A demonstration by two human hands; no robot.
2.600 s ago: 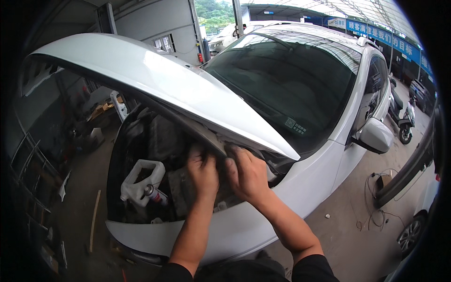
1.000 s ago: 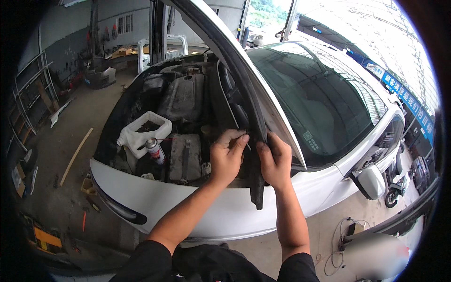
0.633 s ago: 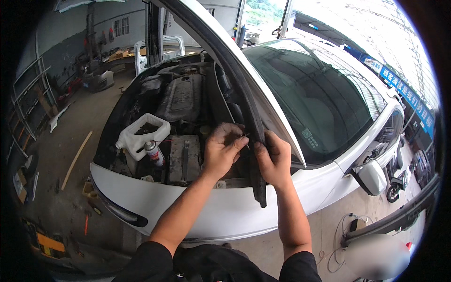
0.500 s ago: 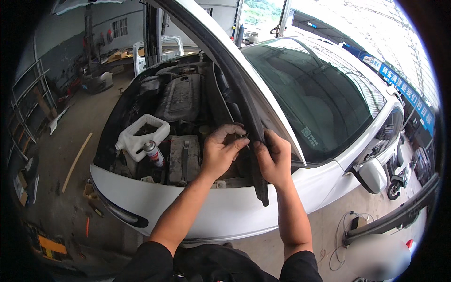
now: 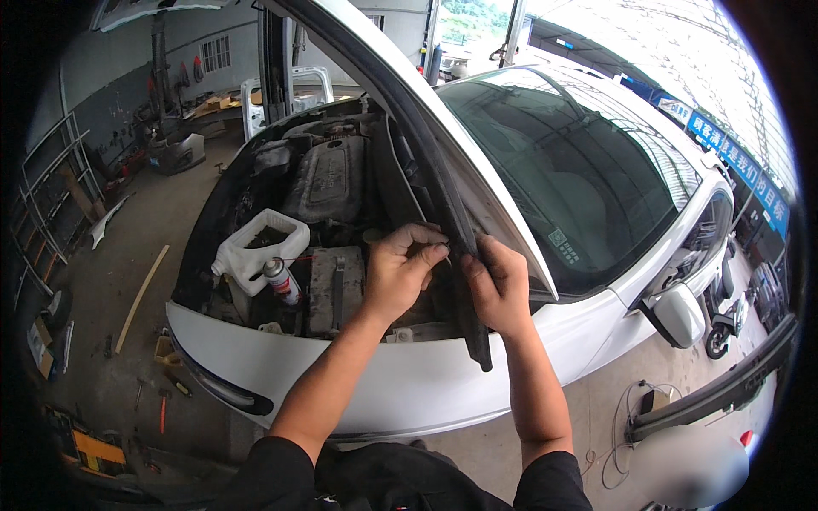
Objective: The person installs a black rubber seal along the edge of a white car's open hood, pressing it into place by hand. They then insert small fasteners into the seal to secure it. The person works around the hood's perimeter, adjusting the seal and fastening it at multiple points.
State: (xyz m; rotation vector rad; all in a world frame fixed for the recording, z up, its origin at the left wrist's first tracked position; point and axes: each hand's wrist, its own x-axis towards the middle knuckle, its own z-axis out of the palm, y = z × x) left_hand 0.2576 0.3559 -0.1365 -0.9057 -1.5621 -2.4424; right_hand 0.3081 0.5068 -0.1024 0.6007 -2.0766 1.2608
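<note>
A long black trim strip (image 5: 477,336), like a rubber seal, runs along the underside of the raised white hood (image 5: 507,226). Its lower end hangs free over the fender. My right hand (image 5: 498,281) is closed round the strip near that end, thumb on the near face. Just left of it, my left hand (image 5: 400,271) holds thumb and forefinger pinched together against the strip's edge. Something small and dark seems to be between those fingertips, too small to name. Below the hands lies the open engine bay, with the battery (image 5: 322,289) closest to my left hand.
A cut-open white jug (image 5: 223,261) and a spray can (image 5: 279,279) with a red straw stand in the engine bay beside the battery. The engine cover (image 5: 328,183) lies farther back. The white fender (image 5: 383,375) is between me and the bay. Tools (image 5: 163,409) lie on the floor at left.
The view has shifted very slightly. Both hands keep their places on the strip, and the left fingertips have moved only a little.
</note>
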